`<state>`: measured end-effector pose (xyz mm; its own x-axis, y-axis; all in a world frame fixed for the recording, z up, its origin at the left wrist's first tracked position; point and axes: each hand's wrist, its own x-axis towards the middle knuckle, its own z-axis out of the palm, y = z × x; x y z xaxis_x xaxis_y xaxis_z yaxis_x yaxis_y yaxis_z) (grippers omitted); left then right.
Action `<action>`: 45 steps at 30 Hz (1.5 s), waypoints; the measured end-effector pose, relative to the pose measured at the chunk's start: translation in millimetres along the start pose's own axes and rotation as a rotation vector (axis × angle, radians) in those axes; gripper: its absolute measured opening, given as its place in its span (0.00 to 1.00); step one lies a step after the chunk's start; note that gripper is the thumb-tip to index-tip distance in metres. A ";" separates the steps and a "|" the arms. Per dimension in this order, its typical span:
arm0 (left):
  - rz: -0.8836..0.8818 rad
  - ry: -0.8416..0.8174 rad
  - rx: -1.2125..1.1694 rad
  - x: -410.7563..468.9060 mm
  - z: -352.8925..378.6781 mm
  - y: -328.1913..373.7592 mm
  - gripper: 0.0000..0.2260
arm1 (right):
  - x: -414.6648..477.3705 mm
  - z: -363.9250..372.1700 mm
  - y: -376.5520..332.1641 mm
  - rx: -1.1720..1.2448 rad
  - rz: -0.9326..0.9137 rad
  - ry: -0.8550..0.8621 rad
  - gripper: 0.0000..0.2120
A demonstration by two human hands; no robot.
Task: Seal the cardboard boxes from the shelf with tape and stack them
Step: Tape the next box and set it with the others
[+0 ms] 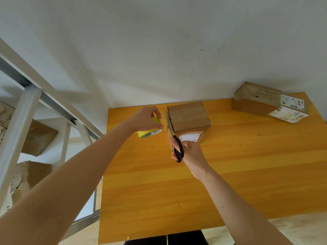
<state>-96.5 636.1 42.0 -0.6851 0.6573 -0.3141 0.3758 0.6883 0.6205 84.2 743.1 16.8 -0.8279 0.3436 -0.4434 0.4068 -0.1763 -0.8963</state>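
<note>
A box is sitting on the table near its far edge; a second box is lying at the far right corner. The shelf is holding more boxes.

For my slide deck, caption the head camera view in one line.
Left hand holds yellow tape roll, right hand grips scissors beside a cardboard box.

yellow tape roll, black scissors, orange table

Both bare arms reach out in front. The left hand curls its fingers round a yellow tape roll. The right hand grips black scissors by the handles.
</note>
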 end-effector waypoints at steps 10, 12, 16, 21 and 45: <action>-0.033 -0.068 -0.071 2.7 2.2 6.8 0.15 | 1.0 -7.4 3.1 -0.033 -0.030 0.033 0.19; -0.032 -0.090 -0.050 2.2 1.9 6.5 0.16 | 0.5 -6.4 2.4 -0.042 -0.005 0.004 0.23; -0.022 -0.101 0.006 1.3 1.9 6.0 0.16 | 0.4 -6.2 -2.1 0.012 0.038 -0.056 0.22; 0.016 -0.100 0.127 1.7 0.9 -0.1 0.15 | 0.9 -9.1 -0.3 -0.044 -0.037 0.005 0.20; -0.003 -0.044 0.326 -51.8 93.2 -70.9 0.12 | 3.3 -23.2 41.8 -0.444 0.088 -0.066 0.29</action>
<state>-29.4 581.9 -52.7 -0.6613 0.6629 -0.3511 0.5589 0.7475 0.3589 107.4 758.2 -22.2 -0.7997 0.2830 -0.5296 0.5910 0.2148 -0.7776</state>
